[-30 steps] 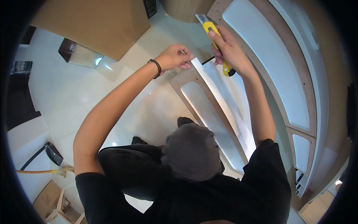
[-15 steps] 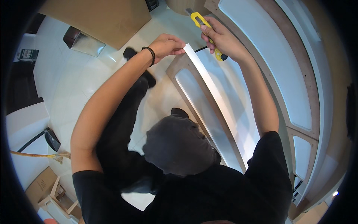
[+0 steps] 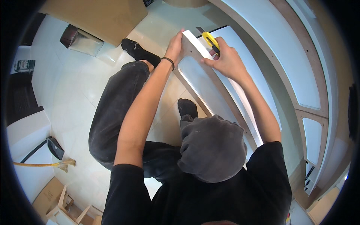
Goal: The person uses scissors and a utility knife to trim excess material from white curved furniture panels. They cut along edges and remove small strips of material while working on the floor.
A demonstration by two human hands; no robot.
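Note:
My left hand (image 3: 174, 47) is closed round the far left edge of a brown-framed panel (image 3: 216, 76) with a pale inset, its fingers partly hidden behind the frame. In my right hand (image 3: 229, 62) is a yellow utility knife (image 3: 210, 40) with its blade out, pointing away from me. My right thumb reaches out over the panel's top face. A white strip (image 3: 194, 36) runs along the panel's upper edge, just left of the knife. Part of the knife's handle is hidden in my palm.
A large curved brown-framed piece (image 3: 312, 60) with white insets stands at the right. Another white panel (image 3: 240, 45) lies behind the held one. A cardboard box (image 3: 101, 17) and a clear-sided container (image 3: 87, 43) sit far left. A broom (image 3: 65, 164) lies at left.
My left hand has gone from pinching the white strip's end to gripping the panel's side. My right hand has come lower and nearer the panel, with the knife shifted in its grip.

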